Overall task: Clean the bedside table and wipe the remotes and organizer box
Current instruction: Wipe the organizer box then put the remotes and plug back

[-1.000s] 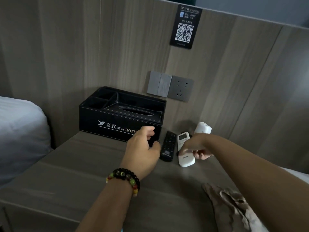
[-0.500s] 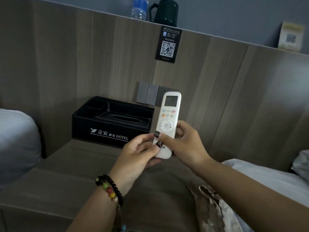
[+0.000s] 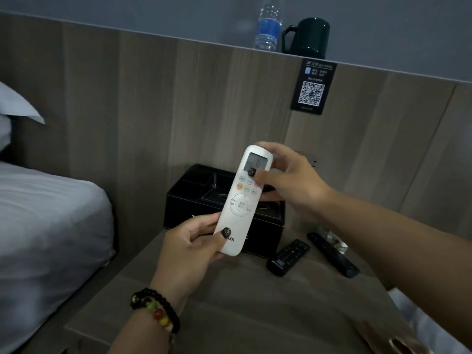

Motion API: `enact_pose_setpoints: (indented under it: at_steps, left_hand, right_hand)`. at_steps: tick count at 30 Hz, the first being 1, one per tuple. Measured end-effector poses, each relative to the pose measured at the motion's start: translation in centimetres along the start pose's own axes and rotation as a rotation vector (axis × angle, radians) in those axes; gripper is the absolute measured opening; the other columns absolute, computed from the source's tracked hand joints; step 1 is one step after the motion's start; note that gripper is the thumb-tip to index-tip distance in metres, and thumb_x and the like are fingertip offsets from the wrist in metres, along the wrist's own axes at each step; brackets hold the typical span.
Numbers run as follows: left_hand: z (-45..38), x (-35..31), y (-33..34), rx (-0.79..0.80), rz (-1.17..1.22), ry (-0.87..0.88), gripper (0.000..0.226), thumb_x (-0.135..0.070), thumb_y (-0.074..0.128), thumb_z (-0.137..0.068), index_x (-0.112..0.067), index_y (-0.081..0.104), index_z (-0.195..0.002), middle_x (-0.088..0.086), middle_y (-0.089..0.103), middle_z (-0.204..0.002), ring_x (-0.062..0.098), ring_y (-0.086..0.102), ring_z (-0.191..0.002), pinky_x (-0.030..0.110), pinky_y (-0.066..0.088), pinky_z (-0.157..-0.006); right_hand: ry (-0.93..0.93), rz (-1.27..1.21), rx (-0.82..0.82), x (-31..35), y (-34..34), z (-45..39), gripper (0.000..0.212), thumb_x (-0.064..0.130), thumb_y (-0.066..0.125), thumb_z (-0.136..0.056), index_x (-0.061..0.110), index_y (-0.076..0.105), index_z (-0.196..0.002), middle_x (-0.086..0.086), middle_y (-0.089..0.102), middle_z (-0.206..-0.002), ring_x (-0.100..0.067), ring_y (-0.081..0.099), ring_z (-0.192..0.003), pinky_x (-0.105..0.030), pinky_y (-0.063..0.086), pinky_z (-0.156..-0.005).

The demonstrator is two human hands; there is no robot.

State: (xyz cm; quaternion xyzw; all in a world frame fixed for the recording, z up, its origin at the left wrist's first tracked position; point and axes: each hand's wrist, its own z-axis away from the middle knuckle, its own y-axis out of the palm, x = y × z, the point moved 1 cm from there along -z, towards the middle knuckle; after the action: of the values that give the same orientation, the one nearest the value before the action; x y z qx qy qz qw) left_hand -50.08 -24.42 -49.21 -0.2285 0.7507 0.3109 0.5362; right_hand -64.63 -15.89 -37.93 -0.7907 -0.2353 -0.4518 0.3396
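left wrist with a string of black, green, red and yellow beads (image 3: 155, 307) at bottom of view. left hand (image 3: 189, 247) curled round the lower end of a slim white plastic remote with rounded ends (image 3: 241, 200), thumb with a dark-painted nail pressed on the face beside the printed logo. remote held above the table, tilted, screen end up and away. smooth glossy shell; grey rectangular screen at the top, small round buttons below it, one orange, then a large circular pad. right hand (image 3: 286, 178) pinches the upper end, thumb lying across the corner of the screen, fingers wrapped behind the top.

beneath: brown wood-grain bedside table (image 3: 229, 302), matte, flat. crumpled beige cloth (image 3: 398, 343) at its near right edge. two long black plastic remotes lie on the top right of centre, the shorter one (image 3: 288, 254) beside the longer one (image 3: 332, 254), both angled.

behind the white remote, a black rectangular organizer box (image 3: 184, 200) with open compartments, against the panel.

left: grey-white bedding (image 3: 46, 226), soft folds.

far: wood-grain wall panel (image 3: 153, 98) bearing a black qr-code card (image 3: 313, 88); on its ledge a clear water bottle with blue label (image 3: 268, 26) and a dark green mug (image 3: 310, 38).
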Motion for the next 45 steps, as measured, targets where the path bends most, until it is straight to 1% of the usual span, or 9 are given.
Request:
enact_pose_setpoints:
  at_steps: [4, 8, 13, 22, 27, 30, 38, 42, 45]
  left_hand:
    - [-0.8, -0.3, -1.8, -0.098, 0.113, 0.007, 0.036, 0.001, 0.064, -0.086, -0.025, 0.068, -0.111, -0.008, 0.074, -0.103, 0.006, 0.070, -0.096, 0.029, 0.053, -0.080]
    - [-2.0, -0.2, -3.6, -0.202, 0.147, -0.004, 0.048, -0.003, 0.066, -0.085, -0.026, 0.060, -0.126, -0.007, 0.068, -0.115, 0.006, 0.065, -0.106, 0.033, 0.049, -0.095]
    - [-3.3, 0.6, -4.6, -0.253, 0.127, -0.057, 0.051, 0.000, 0.064, -0.086, -0.022, 0.053, -0.131, -0.002, 0.065, -0.117, 0.007, 0.062, -0.104, 0.028, 0.049, -0.088]
    - [-5.5, 1.9, -5.2, -0.270, 0.054, -0.086, 0.038, 0.001, 0.063, -0.086, -0.023, 0.063, -0.115, -0.007, 0.068, -0.108, -0.001, 0.064, -0.094, 0.022, 0.051, -0.080]
    - [-6.5, 2.3, -4.9, -0.249, 0.004, -0.097, 0.032, 0.000, 0.063, -0.086, -0.026, 0.064, -0.104, -0.009, 0.069, -0.105, -0.002, 0.065, -0.091, 0.026, 0.052, -0.089]
    - [-6.9, 2.3, -4.6, -0.240, -0.015, -0.099, 0.031, -0.001, 0.064, -0.086, -0.026, 0.065, -0.104, -0.010, 0.069, -0.103, -0.002, 0.065, -0.091, 0.026, 0.052, -0.088]
    - [-7.2, 1.9, -3.8, -0.225, -0.024, -0.089, 0.029, -0.002, 0.063, -0.086, -0.026, 0.066, -0.102, -0.011, 0.071, -0.099, -0.002, 0.067, -0.086, 0.017, 0.051, -0.070]
    - [-6.7, 1.7, -2.7, -0.169, -0.007, -0.104, 0.026, -0.003, 0.064, -0.086, -0.024, 0.067, -0.101, -0.010, 0.073, -0.095, -0.004, 0.068, -0.080, 0.011, 0.049, -0.058]
    - [-6.5, 1.5, -2.0, -0.132, -0.021, -0.103, 0.024, -0.004, 0.065, -0.086, -0.025, 0.067, -0.099, -0.010, 0.073, -0.093, -0.004, 0.068, -0.080, 0.014, 0.049, -0.064]
  right_hand:
    - [-0.016, -0.197, 0.010, -0.3, 1.6, -3.4, 0.043, -0.009, 0.065, -0.085, 0.012, 0.061, -0.123, -0.012, 0.070, -0.108, -0.023, 0.074, -0.089, -0.034, 0.061, -0.064]
    - [-0.075, -0.262, -0.210, 0.0, 1.9, -8.1, 0.042, -0.013, 0.063, -0.085, 0.016, 0.061, -0.115, -0.008, 0.068, -0.104, -0.024, 0.073, -0.084, -0.034, 0.061, -0.057]
    - [-0.230, -0.107, -0.369, -0.6, 3.0, -14.4, 0.044, -0.012, 0.062, -0.084, 0.023, 0.062, -0.112, -0.006, 0.064, -0.099, -0.025, 0.071, -0.093, -0.043, 0.063, -0.067]
    - [-0.256, 0.089, -0.224, -6.4, 7.7, -19.9, 0.048, -0.008, 0.070, -0.079, 0.029, 0.070, -0.109, 0.012, 0.066, -0.091, -0.022, 0.067, -0.098, -0.045, 0.059, -0.085]
    - [-0.198, 0.129, -0.157, -8.6, 8.3, -21.1, 0.048, -0.007, 0.071, -0.079, 0.034, 0.070, -0.105, -0.001, 0.072, -0.100, -0.023, 0.070, -0.096, -0.045, 0.062, -0.076]
    - [-0.182, 0.142, -0.122, -9.5, 8.4, -21.6, 0.046, -0.006, 0.072, -0.078, 0.028, 0.071, -0.110, -0.004, 0.074, -0.102, -0.023, 0.072, -0.094, -0.044, 0.061, -0.081]
    - [-0.141, 0.200, -0.070, -11.3, 9.4, -20.1, 0.049, -0.009, 0.075, -0.075, 0.014, 0.069, -0.118, -0.004, 0.074, -0.098, -0.010, 0.069, -0.079, -0.031, 0.058, -0.087]
    - [-0.127, 0.284, -0.108, -11.6, 9.9, -19.1, 0.058, 0.001, 0.076, -0.079, 0.014, 0.060, -0.133, -0.005, 0.070, -0.118, -0.011, 0.067, -0.102, -0.029, 0.051, -0.100]
    - [-0.070, 0.399, -0.079, -10.4, 9.7, -18.7, 0.065, 0.010, 0.075, -0.083, 0.015, 0.049, -0.142, -0.006, 0.064, -0.130, -0.014, 0.061, -0.118, -0.026, 0.046, -0.103]
